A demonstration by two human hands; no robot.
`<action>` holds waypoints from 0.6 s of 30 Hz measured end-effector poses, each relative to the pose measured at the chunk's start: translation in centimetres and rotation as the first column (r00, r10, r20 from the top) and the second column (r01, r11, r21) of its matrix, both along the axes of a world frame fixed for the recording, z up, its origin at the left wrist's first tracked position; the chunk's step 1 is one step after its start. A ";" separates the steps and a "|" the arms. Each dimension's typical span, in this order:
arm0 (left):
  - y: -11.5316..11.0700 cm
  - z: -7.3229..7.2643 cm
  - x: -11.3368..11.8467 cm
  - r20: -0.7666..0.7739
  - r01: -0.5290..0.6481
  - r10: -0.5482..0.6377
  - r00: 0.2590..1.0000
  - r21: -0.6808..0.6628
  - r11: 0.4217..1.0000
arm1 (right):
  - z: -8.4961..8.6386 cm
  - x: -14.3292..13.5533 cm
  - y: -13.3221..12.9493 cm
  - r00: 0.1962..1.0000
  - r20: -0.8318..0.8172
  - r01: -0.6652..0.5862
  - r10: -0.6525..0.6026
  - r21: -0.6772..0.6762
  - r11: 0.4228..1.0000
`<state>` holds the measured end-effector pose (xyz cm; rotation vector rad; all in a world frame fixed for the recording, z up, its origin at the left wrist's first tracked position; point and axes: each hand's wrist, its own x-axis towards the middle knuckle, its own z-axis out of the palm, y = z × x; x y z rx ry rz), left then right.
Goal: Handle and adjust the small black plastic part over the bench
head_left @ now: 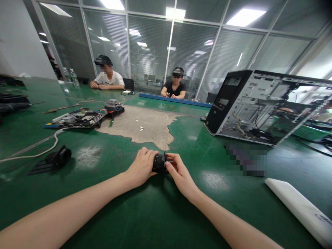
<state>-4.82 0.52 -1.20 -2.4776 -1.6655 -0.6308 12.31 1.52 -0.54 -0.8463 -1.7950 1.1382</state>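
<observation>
Near the middle of the green table [129,214], a small black cylindrical part [158,163] with a thin disc-like edge on its right is between my two hands. My left hand [142,166] wraps round its left side. On the right, my right hand [179,171] pinches the disc edge between thumb and fingers. The part's exact kind is unclear, and its lower side is partly hidden by my fingers. Further left lies another black part [58,157] with a round collar and flat ribbed strips.
A computer case [225,103] without its side panel stands at the right. Front right lies a long white block [295,207]; beside it is a blurred-out flat item [246,160]. A circuit board [83,117] and a cable [55,138] lie left. Two people sit across the table.
</observation>
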 end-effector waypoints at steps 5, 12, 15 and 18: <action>0.0 0.2 0.0 0.010 0.010 -0.010 1.000 -0.018 1.000 | -0.2 0.1 -0.2 0.999 -0.039 0.045 -0.037 0.208 0.977; 0.0 0.2 0.0 0.002 0.012 -0.012 1.000 -0.002 1.000 | -0.2 0.0 0.2 1.000 0.004 0.024 -0.025 0.063 0.998; 0.0 0.2 0.0 0.020 0.012 -0.012 1.000 0.004 1.000 | -0.1 0.0 0.1 1.000 0.012 -0.024 0.024 0.005 1.000; 0.0 0.2 0.0 0.036 0.013 -0.014 0.999 0.004 1.000 | 0.1 0.1 -0.1 1.000 -0.004 -0.009 0.010 0.061 0.998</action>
